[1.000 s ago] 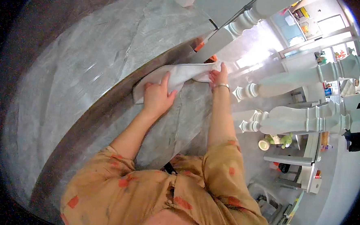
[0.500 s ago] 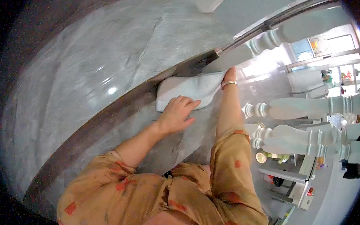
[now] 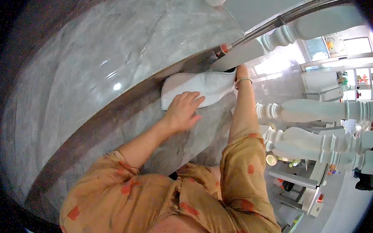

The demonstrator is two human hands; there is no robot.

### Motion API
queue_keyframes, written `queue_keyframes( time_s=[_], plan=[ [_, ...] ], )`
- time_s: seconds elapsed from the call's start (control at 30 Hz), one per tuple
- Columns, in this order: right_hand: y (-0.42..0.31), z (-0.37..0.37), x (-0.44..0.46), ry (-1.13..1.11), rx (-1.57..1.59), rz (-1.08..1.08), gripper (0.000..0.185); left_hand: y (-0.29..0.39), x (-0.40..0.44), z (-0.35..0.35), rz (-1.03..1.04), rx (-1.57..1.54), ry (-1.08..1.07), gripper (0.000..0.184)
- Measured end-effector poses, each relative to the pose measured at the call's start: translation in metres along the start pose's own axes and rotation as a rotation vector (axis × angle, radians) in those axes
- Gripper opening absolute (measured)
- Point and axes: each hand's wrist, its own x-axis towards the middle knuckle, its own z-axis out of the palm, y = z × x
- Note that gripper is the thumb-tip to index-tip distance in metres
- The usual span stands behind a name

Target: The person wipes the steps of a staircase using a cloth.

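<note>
A white cloth-like mat (image 3: 209, 89) lies on the grey marbled step (image 3: 146, 120), against the riser of the step above. My left hand (image 3: 182, 110), which comes from the left of the view, rests over the mat's lower edge with its fingers spread. At the mat's right end is my right hand (image 3: 241, 71), with a bracelet at the wrist, beside the base of a pale baluster. Its fingers are mostly hidden behind the wrist and the mat's edge, so its grip cannot be made out.
Pale turned balusters (image 3: 321, 111) stand along the right side, with a room below beyond them. A small red and dark object (image 3: 222, 51) sits at the upper step's right end. The upper step (image 3: 83, 69) spreads across the left and top.
The mat has shifted right and flattened out. My left hand has moved down and right, its pointing finger no longer extended alone. My right hand has moved slightly right, its fingers now mostly hidden.
</note>
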Motion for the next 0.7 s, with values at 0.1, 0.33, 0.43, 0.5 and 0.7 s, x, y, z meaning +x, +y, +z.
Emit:
queue_keyframes(
  time_s=[0.1, 0.33, 0.43, 0.5, 0.7],
  plan=[
    [0.003, 0.008, -0.014, 0.185, 0.145, 0.129, 0.080, 0.004, 0.000, -0.003, -0.043, 0.070, -0.023, 0.066],
    [-0.021, 0.054, -0.143, 0.313, -0.421, -0.323, 0.078, 0.002, 0.000, -0.003, -0.036, 0.341, 0.001, 0.065],
    [-0.027, 0.051, -0.166, 0.237, -0.477, -0.287, 0.078, -0.002, -0.003, 0.002, 0.010, 0.480, -0.128, 0.059],
    [-0.025, 0.049, -0.173, 0.240, -0.482, -0.286, 0.079, 0.003, -0.008, 0.003, 0.024, 0.499, -0.140, 0.060],
    [-0.005, 0.039, -0.235, 0.184, -0.481, -0.351, 0.081, 0.056, -0.073, -0.011, -0.020, 0.554, -0.396, 0.078]
  ],
)
